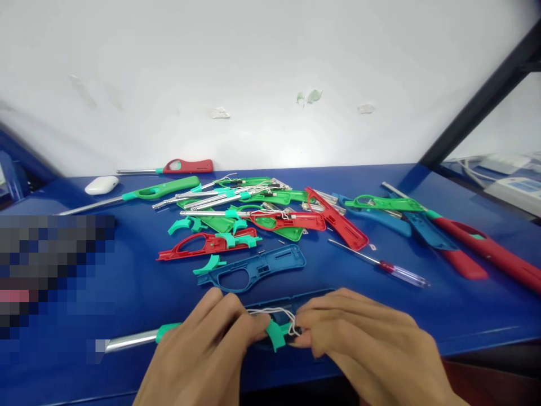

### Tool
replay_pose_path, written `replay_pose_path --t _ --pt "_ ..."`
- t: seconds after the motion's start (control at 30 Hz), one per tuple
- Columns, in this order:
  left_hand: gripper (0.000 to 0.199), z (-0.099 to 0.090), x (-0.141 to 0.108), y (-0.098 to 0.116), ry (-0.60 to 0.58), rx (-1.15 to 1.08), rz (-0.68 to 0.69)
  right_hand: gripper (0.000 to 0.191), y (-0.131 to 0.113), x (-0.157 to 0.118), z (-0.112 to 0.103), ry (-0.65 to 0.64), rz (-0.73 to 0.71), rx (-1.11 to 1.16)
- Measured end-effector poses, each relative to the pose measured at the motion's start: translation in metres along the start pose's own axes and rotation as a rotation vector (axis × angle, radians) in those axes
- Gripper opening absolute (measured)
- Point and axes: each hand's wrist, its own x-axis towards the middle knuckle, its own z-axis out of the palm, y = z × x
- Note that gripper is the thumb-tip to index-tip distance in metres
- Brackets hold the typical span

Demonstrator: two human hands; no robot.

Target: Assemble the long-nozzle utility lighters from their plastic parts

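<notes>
A partly opened gas lighter with a blue half-shell point(313, 295) lies close in front of me, its metal tube point(132, 341) pointing left. My left hand point(203, 344) is closed around its front part, with the thumb by the teal trigger point(276, 336). Thin white wires point(274, 310) loop over the trigger toward my right hand point(367, 332). That hand's thumb and fingers pinch the wires at the handle end; its grip partly hides the parts beneath. Just beyond lies another blue half-shell point(270, 265), beside a loose teal trigger point(210, 264).
Red and green shells, metal tubes and wires form a pile point(249, 203) mid-table. A screwdriver point(397, 272) lies at right, near a red lighter point(477, 239). Further back left are a green lighter point(163, 188), another red lighter point(192, 166) and a white case point(101, 185).
</notes>
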Motion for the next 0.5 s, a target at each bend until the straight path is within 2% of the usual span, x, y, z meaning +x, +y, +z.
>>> replay_pose_path --t 0.17,0.33,0.5 --pt "0.041 -0.009 -0.002 -0.005 -0.124 0.085 0.039 0.012 0.001 0.004 0.000 0.004 0.027 -0.010" --pt "0.056 -0.012 -0.001 -0.008 -0.126 0.122 0.020 0.018 -0.001 0.008 -0.001 0.028 0.030 -0.062" --pt "0.062 -0.012 0.000 -0.011 -0.121 0.151 0.028 0.023 0.001 0.010 0.001 0.081 -0.033 -0.123"
